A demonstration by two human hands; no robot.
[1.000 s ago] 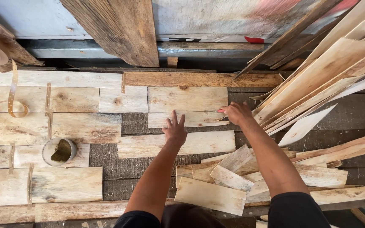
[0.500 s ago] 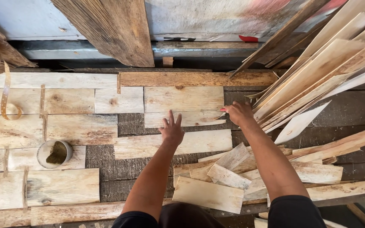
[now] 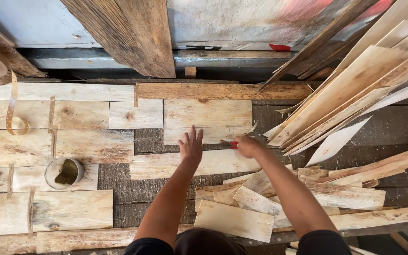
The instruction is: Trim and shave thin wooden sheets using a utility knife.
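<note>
Pale wooden veneer sheets (image 3: 95,146) cover the dark floor's (image 3: 119,186) left and far side; near-middle gaps remain. Left hand (image 3: 191,146), fingers spread, presses one strip (image 3: 185,164). Right hand (image 3: 246,146) grips a small red-handled tool (image 3: 232,144).

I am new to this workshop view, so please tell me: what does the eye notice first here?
First, the two bare arms reaching up the middle: the left hand spread flat on a pale wooden board, the right hand gripping a small red-handled tool beside it. To the right leans a big stack of thin planks; at the left stands a small round cup.
</note>
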